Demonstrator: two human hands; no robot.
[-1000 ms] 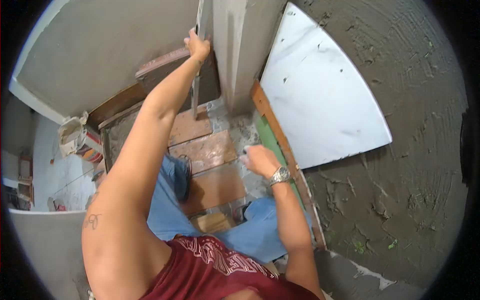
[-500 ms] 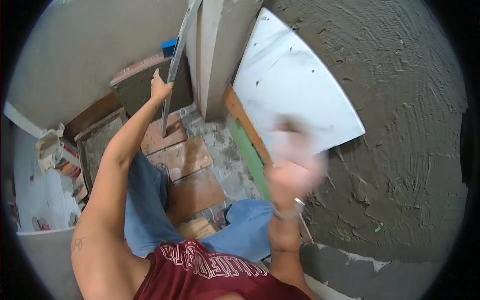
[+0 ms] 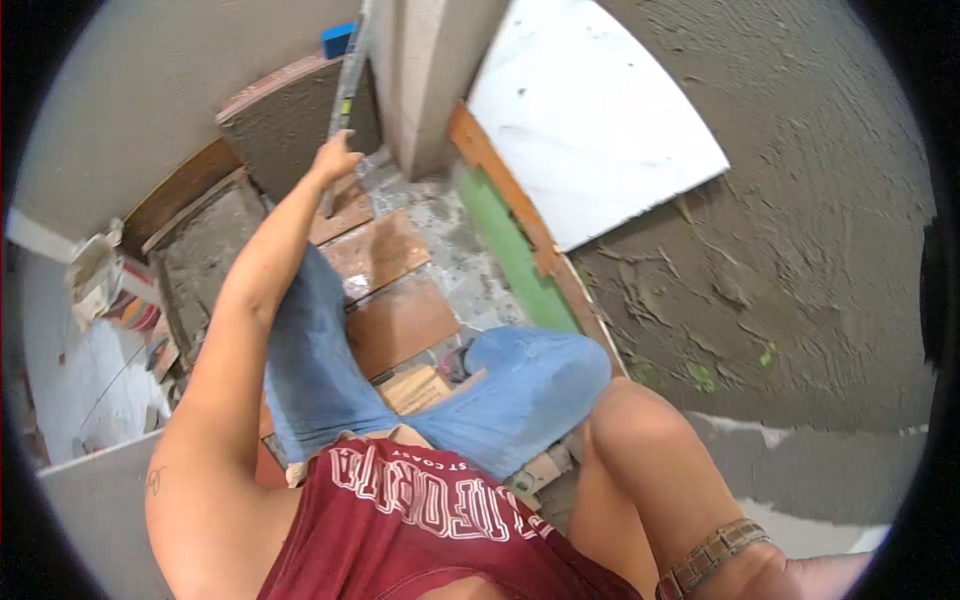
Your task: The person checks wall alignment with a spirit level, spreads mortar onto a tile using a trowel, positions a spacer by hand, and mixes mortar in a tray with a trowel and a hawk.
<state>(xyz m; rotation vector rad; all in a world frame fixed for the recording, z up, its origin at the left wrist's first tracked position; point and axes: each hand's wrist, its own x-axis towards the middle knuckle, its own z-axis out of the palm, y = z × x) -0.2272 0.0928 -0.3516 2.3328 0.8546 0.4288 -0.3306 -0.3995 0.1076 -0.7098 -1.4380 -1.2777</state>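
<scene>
At the upper left, my left hand [image 3: 336, 160] is closed around a long metal spirit level [image 3: 350, 85], held upright near the wall corner. My right hand [image 3: 800, 578] is low at the right edge, beyond a wristwatch [image 3: 722, 556]; its fingers are blurred and partly out of view. A white marble-look tile [image 3: 600, 120] with a curved edge lies on wet, combed mortar [image 3: 800, 260]. Along the mortar's near side run an orange-brown strip [image 3: 500, 180] and a green strip [image 3: 520, 255].
Orange tiles [image 3: 400, 320] lie on the floor between my legs. A mortar-filled tray [image 3: 205, 250] and a bucket [image 3: 130, 290] stand at the left. A blue block [image 3: 338, 40] is by the wall. A concrete column [image 3: 415, 90] rises at the top centre.
My right hand has swung from beside the strips, across the tile, down to the lower right edge. My left hand still grips the level, now further left in view.
</scene>
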